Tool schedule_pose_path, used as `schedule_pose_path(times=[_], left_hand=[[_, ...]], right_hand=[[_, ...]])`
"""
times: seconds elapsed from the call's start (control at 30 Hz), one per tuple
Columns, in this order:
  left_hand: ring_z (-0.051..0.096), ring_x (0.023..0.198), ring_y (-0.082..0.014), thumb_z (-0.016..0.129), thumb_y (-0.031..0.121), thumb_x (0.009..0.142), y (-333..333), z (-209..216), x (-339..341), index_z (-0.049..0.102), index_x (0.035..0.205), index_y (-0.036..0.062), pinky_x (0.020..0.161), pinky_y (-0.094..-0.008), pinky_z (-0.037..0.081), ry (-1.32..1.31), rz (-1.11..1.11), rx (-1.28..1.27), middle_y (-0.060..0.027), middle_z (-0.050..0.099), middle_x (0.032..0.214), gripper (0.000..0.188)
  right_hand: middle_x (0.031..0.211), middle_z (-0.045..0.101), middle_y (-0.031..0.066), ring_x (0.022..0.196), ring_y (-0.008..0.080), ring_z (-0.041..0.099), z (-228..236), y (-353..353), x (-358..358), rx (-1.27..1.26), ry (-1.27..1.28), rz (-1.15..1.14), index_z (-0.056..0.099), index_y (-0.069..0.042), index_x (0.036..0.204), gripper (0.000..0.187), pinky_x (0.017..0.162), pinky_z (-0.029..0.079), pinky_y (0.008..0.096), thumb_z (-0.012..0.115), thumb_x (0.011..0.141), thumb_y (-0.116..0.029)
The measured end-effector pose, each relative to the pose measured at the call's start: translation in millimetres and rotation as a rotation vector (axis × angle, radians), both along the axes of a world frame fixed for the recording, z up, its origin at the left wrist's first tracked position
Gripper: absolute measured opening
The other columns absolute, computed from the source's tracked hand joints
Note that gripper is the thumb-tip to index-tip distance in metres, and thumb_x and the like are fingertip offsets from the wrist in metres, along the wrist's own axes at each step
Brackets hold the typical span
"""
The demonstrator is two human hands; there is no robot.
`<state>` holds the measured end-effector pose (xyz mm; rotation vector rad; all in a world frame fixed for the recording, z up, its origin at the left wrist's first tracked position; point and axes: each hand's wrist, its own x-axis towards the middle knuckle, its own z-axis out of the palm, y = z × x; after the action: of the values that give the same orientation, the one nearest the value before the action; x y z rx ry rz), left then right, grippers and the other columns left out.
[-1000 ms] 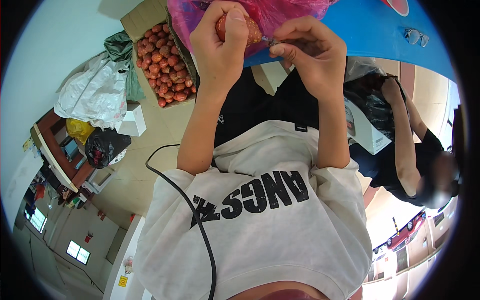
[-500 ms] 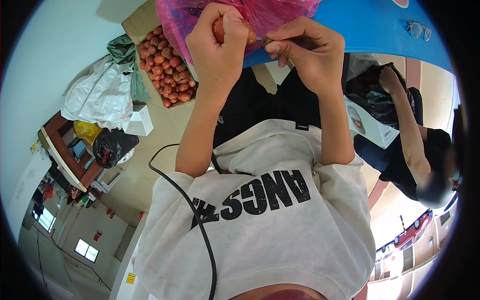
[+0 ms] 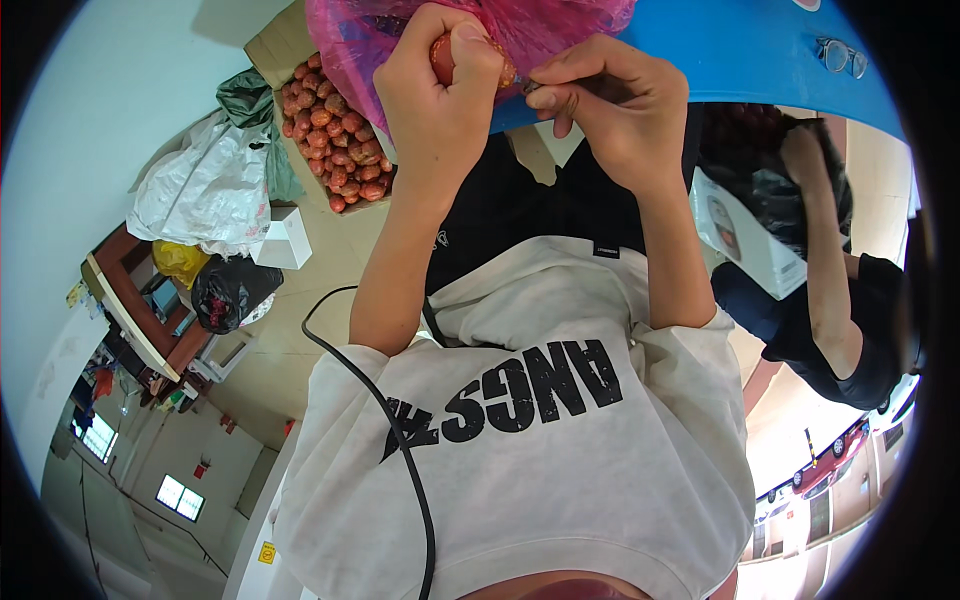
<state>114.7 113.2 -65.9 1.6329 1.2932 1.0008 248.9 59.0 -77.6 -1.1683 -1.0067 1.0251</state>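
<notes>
While the left hand [image 3: 440,95] curls tightly around a small reddish-brown fruit [image 3: 443,58], only a sliver of which shows between thumb and fingers, the right hand [image 3: 610,115] sits just beside it with its fingertips pinched narrowly together on something too small to make out, close against the fruit's right end. Both hands are raised at the far side of the scene, in front of a pink plastic bag [image 3: 540,25] that lies at the near edge of a blue table [image 3: 740,60]. A pair of glasses [image 3: 838,52] rests on that table, well off to the right. To the left of the hands, on the floor, an open cardboard box [image 3: 335,140] is packed with more of the same reddish fruits, and a white plastic sack [image 3: 205,195] slumps beside it, with a black bag [image 3: 228,290] nearer still. At the right, another person [image 3: 830,300] in dark clothing holds a white box [image 3: 745,235]. A black cable [image 3: 385,420] trails down across the wearer's pale sweatshirt [image 3: 540,460]
</notes>
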Motion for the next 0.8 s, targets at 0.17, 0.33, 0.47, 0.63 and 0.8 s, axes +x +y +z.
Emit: schedule_pose_path(times=[0.17, 0.33, 0.47, 0.63, 0.8], left_hand=[[0.037, 0.056, -0.007, 0.046, 0.02, 0.089, -0.2, -0.7, -2.3, 0.063, 0.083, 0.0051, 0.052, -0.0207, 0.029, 0.011, -0.026, 0.001, 0.0022, 0.05, 0.061, 0.024], [0.037, 0.055, -0.0072, 0.045, 0.019, 0.089, -1.5, -2.1, -2.1, 0.063, 0.083, 0.0052, 0.052, -0.0207, 0.03, 0.025, -0.032, 0.001, 0.0018, 0.05, 0.061, 0.023], [0.039, 0.055, -0.0077, 0.046, 0.018, 0.089, -3.2, -3.3, 2.4, 0.062, 0.083, 0.0049, 0.052, -0.0209, 0.031, 0.051, -0.045, 0.031, 0.0012, 0.051, 0.061, 0.022], [0.044, 0.054, -0.0093, 0.048, 0.016, 0.089, -2.0, -11.8, 1.5, 0.061, 0.082, 0.0044, 0.051, -0.0219, 0.035, 0.013, -0.104, 0.084, -0.0011, 0.054, 0.062, 0.019], [0.05, 0.058, -0.0117, 0.049, 0.017, 0.09, -9.6, -6.0, 9.9, 0.059, 0.089, 0.0042, 0.057, -0.0239, 0.04, -0.042, -0.115, -0.041, -0.0029, 0.058, 0.067, 0.017]], right_hand=[[0.063, 0.065, 0.0043, 0.049, 0.0087, 0.054, -1.4, -0.6, -0.9, 0.003, -0.004, -0.001, 0.07, 0.0, 0.077, 0.016, 0.046, 0.043, 0.0173, 0.064, 0.071, 0.014], [0.063, 0.065, 0.0043, 0.049, 0.0088, 0.054, -2.2, 0.1, -2.4, 0.011, 0.008, -0.002, 0.07, 0.001, 0.077, 0.017, 0.047, 0.043, 0.0172, 0.062, 0.071, 0.014], [0.063, 0.065, 0.0042, 0.049, 0.009, 0.054, -1.3, 0.7, -1.3, 0.028, 0.025, -0.012, 0.069, 0.001, 0.076, 0.017, 0.047, 0.043, 0.0174, 0.062, 0.071, 0.015], [0.065, 0.066, 0.0044, 0.05, 0.0098, 0.055, 1.7, -2.0, 3.5, -0.038, 0.033, -0.006, 0.065, 0.001, 0.077, 0.019, 0.047, 0.044, 0.0193, 0.062, 0.067, 0.016], [0.072, 0.067, 0.0084, 0.055, 0.0118, 0.058, 6.6, -4.2, 14.5, -0.049, 0.047, 0.104, 0.065, -0.002, 0.097, 0.031, 0.05, 0.047, 0.02, 0.065, 0.07, 0.012]])
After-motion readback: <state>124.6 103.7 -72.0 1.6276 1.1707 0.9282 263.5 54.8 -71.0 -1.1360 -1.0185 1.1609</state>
